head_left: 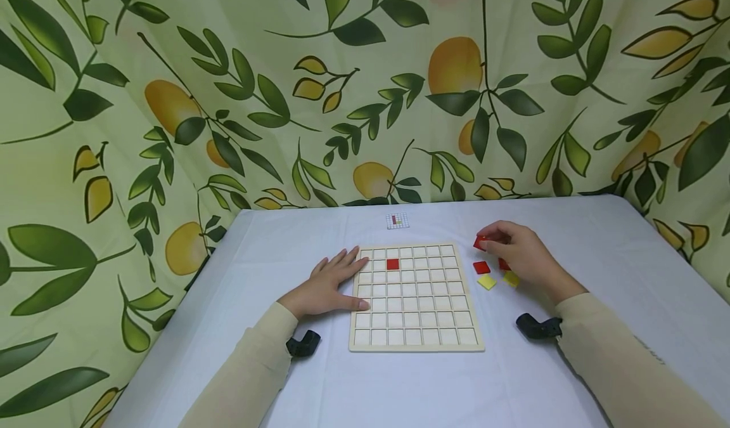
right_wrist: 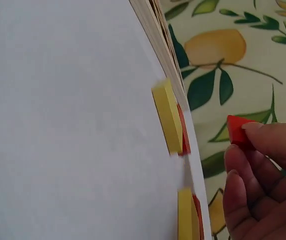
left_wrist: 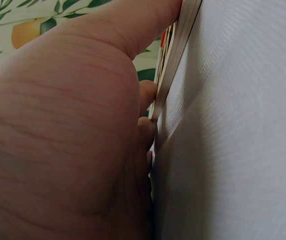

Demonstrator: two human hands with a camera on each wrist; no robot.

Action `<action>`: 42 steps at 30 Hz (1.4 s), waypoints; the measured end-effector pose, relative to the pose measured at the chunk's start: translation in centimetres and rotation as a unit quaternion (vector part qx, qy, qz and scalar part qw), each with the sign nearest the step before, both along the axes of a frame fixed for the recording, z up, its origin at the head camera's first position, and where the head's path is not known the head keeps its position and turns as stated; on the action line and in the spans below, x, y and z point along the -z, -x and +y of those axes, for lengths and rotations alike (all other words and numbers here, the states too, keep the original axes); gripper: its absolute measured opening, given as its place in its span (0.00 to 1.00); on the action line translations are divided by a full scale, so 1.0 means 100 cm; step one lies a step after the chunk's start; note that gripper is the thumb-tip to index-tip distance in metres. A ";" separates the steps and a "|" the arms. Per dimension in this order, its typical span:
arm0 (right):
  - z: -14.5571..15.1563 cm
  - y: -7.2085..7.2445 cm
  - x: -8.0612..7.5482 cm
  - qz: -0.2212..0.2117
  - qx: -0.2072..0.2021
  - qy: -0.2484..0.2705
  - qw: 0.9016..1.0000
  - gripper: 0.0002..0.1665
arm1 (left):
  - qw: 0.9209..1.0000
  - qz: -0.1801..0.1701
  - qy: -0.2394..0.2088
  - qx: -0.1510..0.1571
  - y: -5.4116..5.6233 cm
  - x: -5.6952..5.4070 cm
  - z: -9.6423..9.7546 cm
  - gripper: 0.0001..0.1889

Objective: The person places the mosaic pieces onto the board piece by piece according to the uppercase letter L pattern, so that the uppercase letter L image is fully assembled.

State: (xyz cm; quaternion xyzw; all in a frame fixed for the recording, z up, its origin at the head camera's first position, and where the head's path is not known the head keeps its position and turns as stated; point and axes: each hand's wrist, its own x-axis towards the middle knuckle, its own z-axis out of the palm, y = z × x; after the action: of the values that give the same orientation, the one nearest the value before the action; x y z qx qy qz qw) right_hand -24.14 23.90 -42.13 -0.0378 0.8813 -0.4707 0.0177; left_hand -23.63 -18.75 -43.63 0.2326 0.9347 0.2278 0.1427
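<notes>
A wooden grid board [head_left: 416, 350] with square cells lies on the white cloth, one red tile [head_left: 393, 264] in a cell near its upper left. My left hand [head_left: 327, 285] rests along the board's left edge with fingers spread, thumb and fingertips on the rim. To the right of the board, my right hand [head_left: 521, 253] pinches a red tile [right_wrist: 239, 131] between thumb and fingers, raised off the table. Beneath and beside that hand lie another red tile [head_left: 481, 267], a partly hidden red tile [head_left: 504, 264] and two yellow tiles, one nearer the board [head_left: 486, 281] and one farther right [head_left: 511, 279].
Behind the board lies a small card [head_left: 397, 220] printed with a grid and a few coloured squares. A leaf-and-fruit patterned curtain [head_left: 371, 98] hangs at the table's back and left side. Black wrist devices [head_left: 303, 344] sit by both sleeves.
</notes>
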 end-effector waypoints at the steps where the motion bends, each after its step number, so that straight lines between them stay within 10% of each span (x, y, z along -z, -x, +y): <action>1: -0.003 -0.001 -0.001 0.000 -0.001 0.005 1.000 0.18 | 1.000 0.000 0.001 0.000 0.000 0.000 0.000 0.56; 42: -0.110 -0.011 -0.014 0.029 -0.143 0.060 0.988 0.07 | 1.000 -0.004 0.008 -0.006 0.000 0.001 0.001 0.56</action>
State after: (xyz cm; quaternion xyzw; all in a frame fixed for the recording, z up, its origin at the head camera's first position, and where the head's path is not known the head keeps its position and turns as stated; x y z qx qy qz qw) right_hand -23.06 12.87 -40.77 -0.1780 0.8371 -0.5141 0.0564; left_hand -23.65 -18.61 -43.69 0.2251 0.9372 0.2222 0.1471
